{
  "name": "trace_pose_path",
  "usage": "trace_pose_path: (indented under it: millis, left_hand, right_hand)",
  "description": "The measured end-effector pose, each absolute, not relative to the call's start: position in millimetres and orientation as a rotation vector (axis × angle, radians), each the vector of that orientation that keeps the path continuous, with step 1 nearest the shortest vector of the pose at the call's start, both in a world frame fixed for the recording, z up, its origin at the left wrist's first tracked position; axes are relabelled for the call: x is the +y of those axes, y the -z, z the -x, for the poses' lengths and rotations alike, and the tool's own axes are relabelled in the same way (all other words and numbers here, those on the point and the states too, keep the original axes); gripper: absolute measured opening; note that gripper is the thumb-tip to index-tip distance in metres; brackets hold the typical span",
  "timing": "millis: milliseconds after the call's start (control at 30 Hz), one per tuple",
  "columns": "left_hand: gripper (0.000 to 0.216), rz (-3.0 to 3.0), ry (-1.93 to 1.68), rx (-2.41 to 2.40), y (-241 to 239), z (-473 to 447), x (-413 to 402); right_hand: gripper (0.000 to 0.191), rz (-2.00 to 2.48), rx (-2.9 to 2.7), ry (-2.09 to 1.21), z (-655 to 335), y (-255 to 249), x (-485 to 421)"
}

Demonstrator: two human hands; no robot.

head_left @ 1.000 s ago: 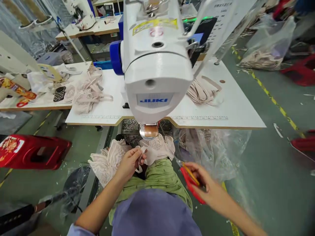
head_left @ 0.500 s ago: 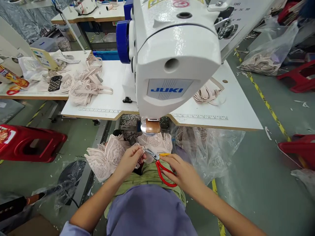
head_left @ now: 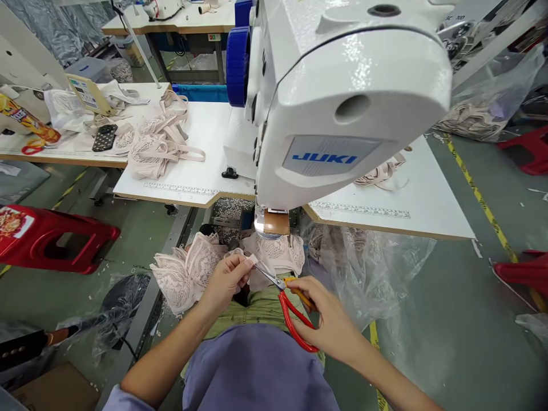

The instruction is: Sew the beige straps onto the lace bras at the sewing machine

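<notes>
Left hand (head_left: pixel 225 282) pinching lace (head_left: pixel 192 274) edge over lap, just below machine (head_left: pixel 342 103) head. Right hand (head_left: pixel 329 322) closed round scissors (head_left: pixel 282 297), tips at pinched edge; blade gap hard to make out. Needle hidden behind head; lower handle loop partly buried in palm

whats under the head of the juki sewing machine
A brown-faced metal part, then a lace garment on the lap, pinched by the left hand, with red scissors in the right hand against it. The sewing machine head hides its needle and the table beneath.
</notes>
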State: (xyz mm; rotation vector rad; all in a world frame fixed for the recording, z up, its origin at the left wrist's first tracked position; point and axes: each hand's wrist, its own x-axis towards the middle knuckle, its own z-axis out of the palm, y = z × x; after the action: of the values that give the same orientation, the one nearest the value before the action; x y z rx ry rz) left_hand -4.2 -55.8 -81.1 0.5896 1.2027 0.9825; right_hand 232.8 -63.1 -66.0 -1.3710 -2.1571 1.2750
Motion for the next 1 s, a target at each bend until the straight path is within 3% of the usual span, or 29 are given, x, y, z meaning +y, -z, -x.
trace_pose_path:
  millis: [467,667,767,1000]
  left_hand:
    - [0.040,-0.897,-0.934,1.418,70,3,-60]
    - [0.034,-0.540,-1.075,1.239,78,-1,-64]
    - [0.035,-0.394,-1.117,1.106,79,-3,-64]
    - [0.032,-0.375,-1.053,1.056,59,-7,-58]
  right_hand:
    - [0.034,1.374,-2.203,-1.333,-223,62,-45]
    - [0.034,1.503,-2.222,-1.244,-247,56,-48]
    - [0.037,1.610,-2.286,-1.018,-277,58,-18]
    - [0.040,1.574,-2.342,-0.045,-300,46,77]
